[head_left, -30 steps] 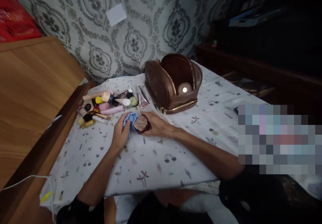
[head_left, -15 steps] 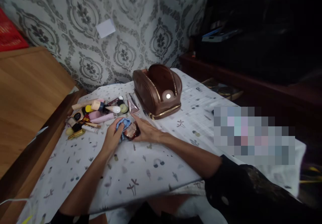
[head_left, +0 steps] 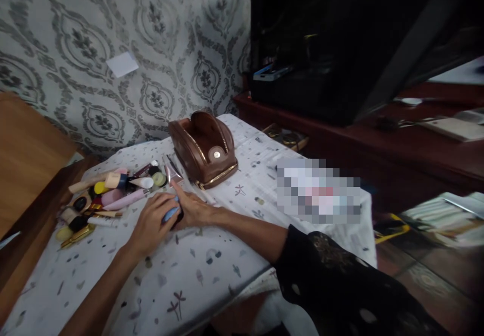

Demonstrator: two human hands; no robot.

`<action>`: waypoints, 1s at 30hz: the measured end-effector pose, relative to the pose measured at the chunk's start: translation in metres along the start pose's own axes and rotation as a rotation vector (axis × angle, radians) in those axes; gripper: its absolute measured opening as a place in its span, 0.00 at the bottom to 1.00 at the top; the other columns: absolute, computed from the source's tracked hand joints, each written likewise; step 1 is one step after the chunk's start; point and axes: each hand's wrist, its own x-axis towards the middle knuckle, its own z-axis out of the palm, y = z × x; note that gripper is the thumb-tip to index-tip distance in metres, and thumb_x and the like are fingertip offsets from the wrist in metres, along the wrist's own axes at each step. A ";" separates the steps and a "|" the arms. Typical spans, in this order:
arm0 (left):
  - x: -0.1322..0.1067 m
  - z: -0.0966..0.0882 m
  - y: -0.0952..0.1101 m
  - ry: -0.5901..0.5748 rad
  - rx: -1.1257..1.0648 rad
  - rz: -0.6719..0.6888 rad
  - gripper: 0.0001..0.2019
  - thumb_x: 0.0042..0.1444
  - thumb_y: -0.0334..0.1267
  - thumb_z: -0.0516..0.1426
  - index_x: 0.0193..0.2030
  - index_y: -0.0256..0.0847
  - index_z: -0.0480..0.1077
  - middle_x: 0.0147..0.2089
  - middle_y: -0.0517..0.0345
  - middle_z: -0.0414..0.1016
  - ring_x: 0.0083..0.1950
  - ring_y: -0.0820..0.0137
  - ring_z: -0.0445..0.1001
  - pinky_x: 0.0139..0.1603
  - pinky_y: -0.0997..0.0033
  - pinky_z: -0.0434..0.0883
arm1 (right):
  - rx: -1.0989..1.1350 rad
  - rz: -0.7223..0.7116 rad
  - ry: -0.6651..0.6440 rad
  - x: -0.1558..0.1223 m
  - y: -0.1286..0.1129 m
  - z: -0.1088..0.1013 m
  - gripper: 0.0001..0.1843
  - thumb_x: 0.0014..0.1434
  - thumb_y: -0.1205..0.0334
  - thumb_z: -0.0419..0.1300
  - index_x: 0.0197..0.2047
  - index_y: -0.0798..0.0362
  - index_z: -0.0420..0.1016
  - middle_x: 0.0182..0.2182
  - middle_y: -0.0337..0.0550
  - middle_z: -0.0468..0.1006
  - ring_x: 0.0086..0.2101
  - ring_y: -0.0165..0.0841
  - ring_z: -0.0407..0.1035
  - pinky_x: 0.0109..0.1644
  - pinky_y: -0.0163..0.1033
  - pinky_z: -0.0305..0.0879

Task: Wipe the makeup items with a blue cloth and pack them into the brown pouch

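My left hand (head_left: pixel 151 225) is closed over a crumpled blue cloth (head_left: pixel 171 212) and presses it against a small dark round container (head_left: pixel 179 221). That container sits in my right hand (head_left: pixel 194 210), whose fingers curl around its far side; most of it is hidden now. Both hands meet just above the table, in front of a silvery-pink tube (head_left: pixel 174 174). Behind them stands a brown cosmetic bag (head_left: pixel 204 149) with its zipped top gaping. To the left lies a pile of makeup items (head_left: pixel 111 195), among them tubes, brushes and small jars.
A white patterned cloth (head_left: pixel 212 265) covers the table. At its right side lies a blurred-out patch (head_left: pixel 317 190). A wooden panel (head_left: pixel 34 144) borders the left, and a dark red shelf (head_left: pixel 321 129) runs along the right beyond the table. Patterned wallpaper (head_left: pixel 159 34) rises behind.
The view has turned to the right, so the table sits further left. My left hand has moved over the container with the cloth, covering the shiny face that showed before.
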 end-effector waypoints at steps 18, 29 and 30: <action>-0.078 0.010 -0.023 0.097 0.299 0.515 0.16 0.61 0.22 0.50 0.46 0.42 0.75 0.56 0.50 0.79 0.61 0.59 0.73 0.66 0.49 0.64 | -0.069 0.004 -0.135 0.001 0.002 -0.006 0.69 0.39 0.59 0.76 0.75 0.53 0.37 0.52 0.49 0.76 0.52 0.44 0.70 0.56 0.44 0.65; -0.098 0.015 -0.039 0.145 0.027 0.223 0.13 0.61 0.26 0.54 0.49 0.40 0.73 0.51 0.46 0.78 0.55 0.61 0.75 0.55 0.61 0.76 | 0.028 -0.078 -0.011 -0.003 -0.001 -0.006 0.31 0.47 0.55 0.71 0.54 0.54 0.73 0.46 0.47 0.79 0.48 0.40 0.73 0.54 0.43 0.69; -0.096 0.015 -0.036 0.156 -0.003 0.173 0.11 0.62 0.27 0.54 0.48 0.40 0.73 0.50 0.46 0.77 0.53 0.62 0.76 0.55 0.61 0.76 | 0.053 -0.075 -0.013 -0.002 -0.001 -0.005 0.29 0.47 0.56 0.71 0.52 0.54 0.74 0.45 0.46 0.79 0.47 0.40 0.73 0.53 0.44 0.69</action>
